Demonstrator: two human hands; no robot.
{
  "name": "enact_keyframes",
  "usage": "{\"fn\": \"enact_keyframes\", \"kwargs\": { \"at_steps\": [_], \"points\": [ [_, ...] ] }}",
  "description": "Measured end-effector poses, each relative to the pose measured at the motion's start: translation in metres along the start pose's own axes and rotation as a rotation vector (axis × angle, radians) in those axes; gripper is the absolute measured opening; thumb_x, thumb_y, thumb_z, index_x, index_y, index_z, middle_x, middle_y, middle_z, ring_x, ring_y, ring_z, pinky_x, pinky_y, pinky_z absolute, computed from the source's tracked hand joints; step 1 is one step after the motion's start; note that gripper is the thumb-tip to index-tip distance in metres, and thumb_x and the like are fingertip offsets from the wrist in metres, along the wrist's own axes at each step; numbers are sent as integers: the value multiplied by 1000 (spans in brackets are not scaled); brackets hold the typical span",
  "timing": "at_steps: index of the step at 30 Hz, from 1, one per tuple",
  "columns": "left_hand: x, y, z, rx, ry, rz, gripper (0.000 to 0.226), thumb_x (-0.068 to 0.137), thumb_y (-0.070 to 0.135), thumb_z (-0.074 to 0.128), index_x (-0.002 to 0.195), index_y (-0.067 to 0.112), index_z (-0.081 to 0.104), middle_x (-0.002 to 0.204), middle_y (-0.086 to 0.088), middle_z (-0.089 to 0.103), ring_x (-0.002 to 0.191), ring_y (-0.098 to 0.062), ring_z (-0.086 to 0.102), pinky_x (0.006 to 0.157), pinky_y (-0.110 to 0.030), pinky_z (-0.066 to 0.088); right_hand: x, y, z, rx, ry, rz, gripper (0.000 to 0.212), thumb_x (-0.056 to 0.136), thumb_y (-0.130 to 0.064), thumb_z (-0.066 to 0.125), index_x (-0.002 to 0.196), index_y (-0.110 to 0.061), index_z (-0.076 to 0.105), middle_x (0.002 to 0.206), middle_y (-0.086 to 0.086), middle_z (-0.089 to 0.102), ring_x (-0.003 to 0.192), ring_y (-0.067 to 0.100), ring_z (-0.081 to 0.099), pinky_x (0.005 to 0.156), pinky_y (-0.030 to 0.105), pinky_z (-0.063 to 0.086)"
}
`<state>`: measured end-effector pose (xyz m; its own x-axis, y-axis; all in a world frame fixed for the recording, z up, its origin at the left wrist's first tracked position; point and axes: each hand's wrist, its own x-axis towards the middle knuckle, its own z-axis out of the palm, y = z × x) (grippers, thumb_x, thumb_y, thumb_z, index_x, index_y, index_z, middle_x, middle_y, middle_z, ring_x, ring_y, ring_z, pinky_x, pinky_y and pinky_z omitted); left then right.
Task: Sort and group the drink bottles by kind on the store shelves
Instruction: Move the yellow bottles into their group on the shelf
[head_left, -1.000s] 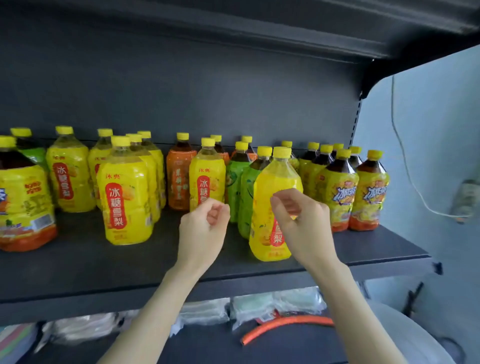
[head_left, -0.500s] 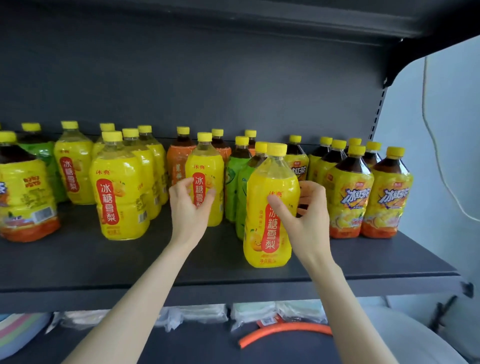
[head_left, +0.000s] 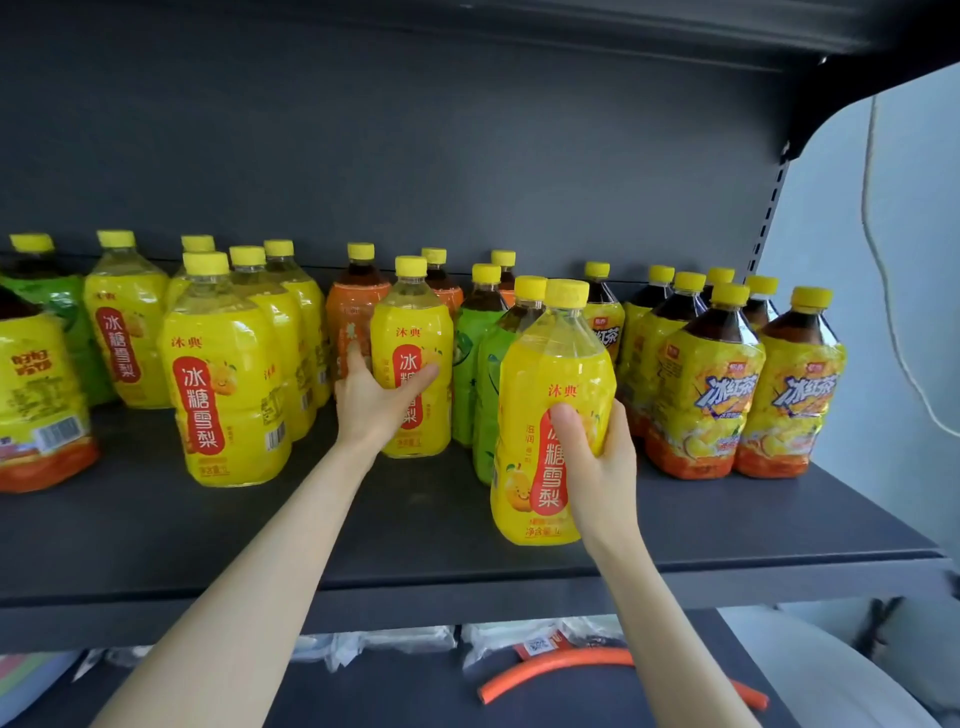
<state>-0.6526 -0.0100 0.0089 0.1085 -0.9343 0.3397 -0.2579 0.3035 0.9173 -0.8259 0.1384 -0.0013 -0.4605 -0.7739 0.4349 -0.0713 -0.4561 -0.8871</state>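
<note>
Standing on the dark shelf (head_left: 156, 530): mixed yellow-capped drink bottles. Right grip (head_left: 597, 462) curls round the front yellow bottle (head_left: 550, 364) (nearest the shelf's front edge); left grip (head_left: 371, 402) wraps a second yellow bottle (head_left: 415, 322) further back, between an orange bottle (head_left: 353, 312) and a green bottle (head_left: 475, 338).

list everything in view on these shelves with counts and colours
pear drink bottles: seven, yellow label with red oval; five grouped left, two mid-shelf in the hands
green-label bottles: three; one back left, two centre
orange-label bottles: three, centre back
iced tea bottles: about seven, dark drink, yellow label; right end
far-left bottle: one, dark drink, yellow-orange label; left edge
shelf: one, dark grey
orange tube: one, lower shelf
plastic-wrapped packs: several, whitish, lower shelf
cable: one, white, right wall
left hand: holds rear mid-shelf pear bottle
right hand: grips front pear bottle
</note>
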Motion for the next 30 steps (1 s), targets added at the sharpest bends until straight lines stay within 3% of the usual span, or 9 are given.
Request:
{"fn": "enact_keyframes", "kwargs": {
  "at_steps": [3, 7, 9, 11, 13, 18, 23, 30],
  "points": [
    [-2, 3, -5, 45, -24, 13, 104, 52, 69, 76, 138, 21, 40, 134, -8, 51, 125, -31, 47, 101, -54, 42, 0, -1, 0, 30, 4, 29, 48, 65, -59, 71, 104, -36, 57, 98, -9, 71, 85, 6, 71, 61, 17, 55],
    [-22, 2, -8, 16, -14, 9, 104, 55, 64, 79, 139, 22, 35, 137, -7, 42, 126, -27, 43, 99, -53, 44, 1, -2, -2, 20, -7, 67, 42, 69, -56, 72, 102, -32, 60, 99, -3, 72, 84, 9, 72, 60, 19, 55],
    [-40, 6, -12, -112, -49, 2, 100, 54, 61, 77, 137, 26, 34, 127, 1, 49, 115, -19, 52, 86, -38, 52, 0, -3, -2, 10, -1, 68, 39, 71, -54, 69, 102, -32, 59, 100, -3, 72, 84, 8, 72, 60, 19, 55],
    [-62, 12, -18, -209, -73, 13, 90, 55, 60, 72, 131, 32, 35, 111, 13, 53, 97, -6, 56, 66, -19, 47, -4, -5, -3, 10, 17, 70, 41, 70, -56, 68, 102, -32, 58, 100, -3, 71, 84, 9, 72, 60, 19, 55],
    [-84, 17, -24, -268, -72, 39, 79, 57, 59, 70, 126, 37, 36, 105, 20, 54, 89, 1, 57, 59, -10, 44, -12, -8, -2, 12, 36, 66, 44, 71, -59, 69, 102, -30, 59, 101, -1, 71, 85, 11, 71, 61, 21, 55],
    [-121, 25, -48, -375, 9, 102, 77, 63, 57, 67, 131, 34, 41, 110, 18, 59, 92, 6, 62, 65, -11, 49, -32, -20, 13, 47, 48, 49, 52, 69, -64, 65, 101, -22, 64, 93, -1, 73, 78, 8, 71, 56, 16, 53],
    [-126, 26, -102, -400, 80, 119, 70, 66, 60, 66, 129, 39, 43, 115, 14, 62, 100, -1, 63, 75, -19, 50, -45, -45, 50, 66, 17, 14, 44, 76, -61, 66, 100, -24, 68, 86, -7, 76, 77, 9, 72, 61, 20, 55],
    [-113, 7, -205, -381, 127, 141, 53, 62, 66, 69, 109, 51, 49, 104, 22, 66, 94, 5, 64, 68, -14, 50, -84, -55, 151, 104, -87, -1, 55, 65, -66, 67, 94, -20, 69, 83, -2, 76, 73, 11, 73, 56, 19, 53]
  ]
}}
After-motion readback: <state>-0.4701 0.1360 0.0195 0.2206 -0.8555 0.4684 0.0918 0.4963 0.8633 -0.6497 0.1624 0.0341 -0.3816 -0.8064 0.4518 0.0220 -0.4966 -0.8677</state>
